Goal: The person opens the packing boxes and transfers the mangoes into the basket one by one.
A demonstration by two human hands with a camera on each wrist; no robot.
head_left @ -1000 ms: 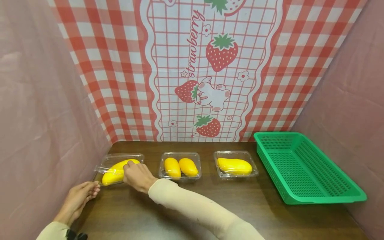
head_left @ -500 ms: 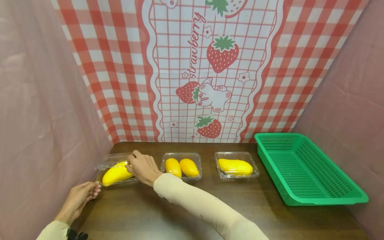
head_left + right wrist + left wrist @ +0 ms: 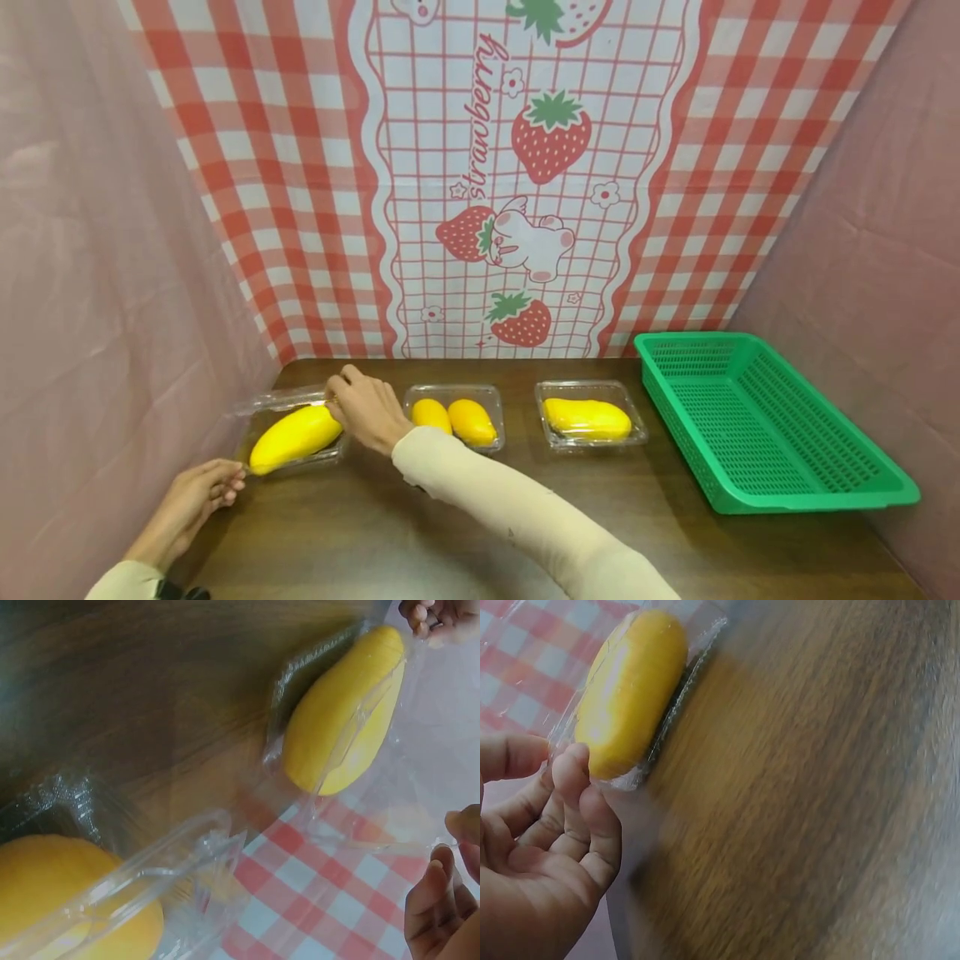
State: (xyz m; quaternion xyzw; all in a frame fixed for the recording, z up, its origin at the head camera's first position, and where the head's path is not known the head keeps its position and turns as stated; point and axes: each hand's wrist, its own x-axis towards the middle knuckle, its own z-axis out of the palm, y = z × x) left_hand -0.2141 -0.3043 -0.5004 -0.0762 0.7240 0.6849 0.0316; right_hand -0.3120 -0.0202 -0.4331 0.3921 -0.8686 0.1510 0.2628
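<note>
Fruit (image 3: 296, 439), single, yellow and elongated, lies aslant in the leftmost clear container (image 3: 322, 457), whose thin lid (image 3: 352, 846) stands raised from the base; its exact angle is hard to tell. The step in hand is judged to be the handling of this lid. To do it well, the lid should be guided by its rim in one smooth arc, since plastic so thin is likely to bend or spring back if tugged at a single point. The opposite corner calls for a light, steady hold, lest the base slide on the table (image 3: 450, 542) or the fruit roll. The right sleeve (image 3: 510, 521) is best kept off the middle container (image 3: 491, 396).

Left hand (image 3: 192, 497): thumb and fingertips nearly together in a pinch at the container's near left corner, the other fingers bent toward the palm. Right hand (image 3: 367, 408): thumb and fingers closed on the lid's edge, knuckles uppermost, at the container's right end. The right sleeve runs diagonally from the lower right, partly hiding the middle container; the left sleeve (image 3: 127, 582) enters at the lower left.
</note>
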